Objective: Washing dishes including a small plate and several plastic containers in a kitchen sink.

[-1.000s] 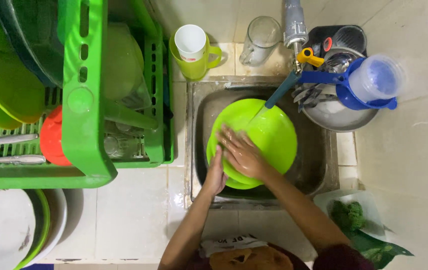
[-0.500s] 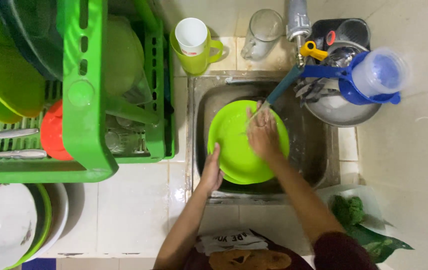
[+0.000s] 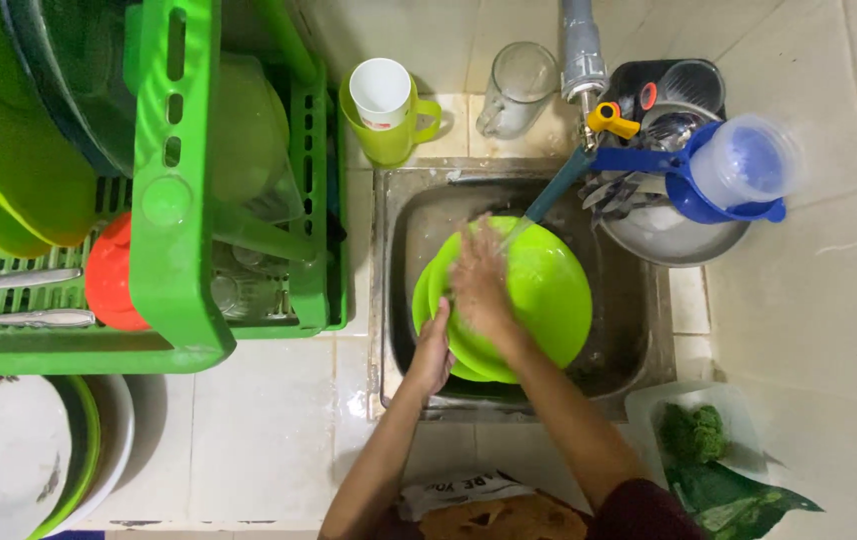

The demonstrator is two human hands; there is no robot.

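My left hand (image 3: 433, 352) pinches the green plate's (image 3: 549, 290) rim over the sink (image 3: 629, 330); my right hand (image 3: 479, 280) lies spread flat on it.

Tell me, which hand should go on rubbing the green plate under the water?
Probably the right hand: it already lies flat on the green plate, near where the tap hose ends. The left hand grips the plate's rim, steadying it over the sink.
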